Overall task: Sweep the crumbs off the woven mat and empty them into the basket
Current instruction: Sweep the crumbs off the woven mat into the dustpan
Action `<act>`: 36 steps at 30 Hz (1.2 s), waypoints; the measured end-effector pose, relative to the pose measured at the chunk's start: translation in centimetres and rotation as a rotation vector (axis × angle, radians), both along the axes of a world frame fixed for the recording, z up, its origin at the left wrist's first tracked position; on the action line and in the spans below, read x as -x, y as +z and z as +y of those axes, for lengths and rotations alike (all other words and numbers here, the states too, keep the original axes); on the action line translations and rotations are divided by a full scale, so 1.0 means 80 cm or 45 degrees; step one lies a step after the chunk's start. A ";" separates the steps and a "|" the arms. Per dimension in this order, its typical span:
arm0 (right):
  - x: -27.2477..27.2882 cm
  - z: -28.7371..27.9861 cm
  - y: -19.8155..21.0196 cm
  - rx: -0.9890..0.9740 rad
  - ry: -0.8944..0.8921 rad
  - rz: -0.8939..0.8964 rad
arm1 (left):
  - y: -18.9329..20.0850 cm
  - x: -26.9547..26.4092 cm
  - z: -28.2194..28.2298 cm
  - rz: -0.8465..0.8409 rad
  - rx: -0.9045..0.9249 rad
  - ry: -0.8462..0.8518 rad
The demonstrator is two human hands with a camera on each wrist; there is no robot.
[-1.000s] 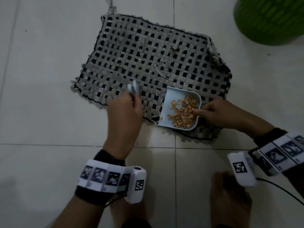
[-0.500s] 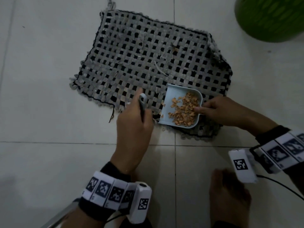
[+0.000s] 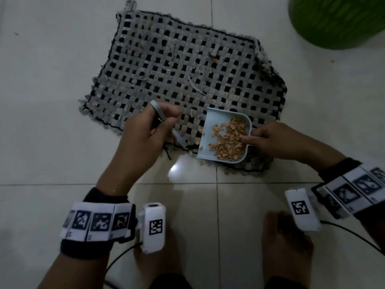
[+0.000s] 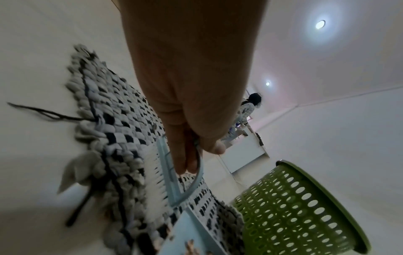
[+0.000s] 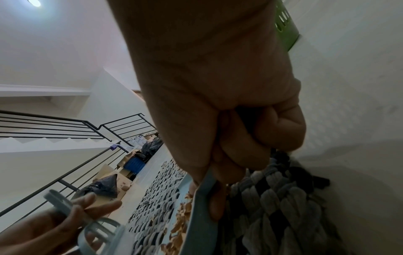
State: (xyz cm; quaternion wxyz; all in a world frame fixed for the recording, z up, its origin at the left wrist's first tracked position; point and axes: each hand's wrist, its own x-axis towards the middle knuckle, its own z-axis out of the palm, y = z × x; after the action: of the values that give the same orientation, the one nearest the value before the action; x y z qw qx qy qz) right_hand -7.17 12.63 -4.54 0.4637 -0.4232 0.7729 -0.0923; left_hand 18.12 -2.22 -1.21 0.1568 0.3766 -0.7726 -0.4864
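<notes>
Mat (image 3: 183,65) grey-black checkered weave; dustpan (image 3: 210,130) pale blue; crumbs (image 3: 229,140) orange-tan; basket (image 3: 341,19) green, apparently perforated.

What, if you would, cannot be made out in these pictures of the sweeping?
- Basket: head view cuts it off at the top right corner; its inside is unseen.
- Brush bristles: left hand hides most in the head view.
- Dustpan handle: covered by the right hand.
- Stray crumbs on the floor: too small to count.

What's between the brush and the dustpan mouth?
Head view: a strip of woven mat with a few stray crumbs, between brush and dustpan.
</notes>
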 end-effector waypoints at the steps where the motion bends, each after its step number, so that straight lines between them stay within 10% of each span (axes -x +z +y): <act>1: 0.000 0.000 0.000 -0.003 0.003 -0.005 | 0.000 -0.002 -0.003 -0.036 0.001 -0.029; 19: -0.001 0.003 -0.003 0.017 0.029 0.005 | 0.006 0.019 -0.021 -0.142 -0.045 -0.256; 29: 0.001 0.009 -0.005 0.052 0.011 -0.015 | 0.016 0.023 -0.031 -0.121 0.163 -0.190; 36: -0.003 0.024 -0.009 0.076 -0.032 0.015 | -0.014 0.024 -0.001 -0.492 0.582 -0.258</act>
State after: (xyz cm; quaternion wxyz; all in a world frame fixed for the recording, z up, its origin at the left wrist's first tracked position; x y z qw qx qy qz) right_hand -6.89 14.53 -5.23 0.4451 -0.4276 0.7778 -0.1187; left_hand 16.18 -2.28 -2.34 0.0385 0.3383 -0.9110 -0.2325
